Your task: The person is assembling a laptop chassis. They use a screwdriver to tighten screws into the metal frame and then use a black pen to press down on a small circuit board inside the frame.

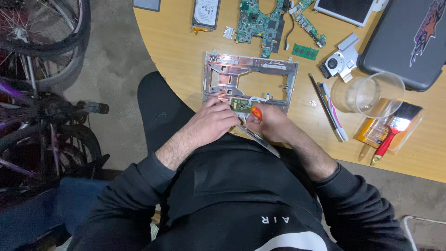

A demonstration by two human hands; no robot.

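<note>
Frame: the silver metal laptop chassis frame (250, 79) lay flat at the near edge of the round wooden table (176, 51), its front rail under both hands.
Right hand: the right hand (269, 123) was closed around an orange-handled screwdriver (256, 112), tip down at the small green board (240, 105) in the front rail.
Left hand: the left hand (213, 122) pressed on the rail, fingers curled; whether it pinched anything I could not tell.
Risk: the tip could have slipped and gouged the green board or its pale ribbon cable (258, 98); loose white bits (313, 103) could have rolled off the table.
Count: one frame, one screwdriver, one green motherboard (258, 21), one hard drive (206, 13), one cooling fan (338, 62), one clear plastic cup (371, 94), one red-handled brush (395, 131), two hands.
</note>
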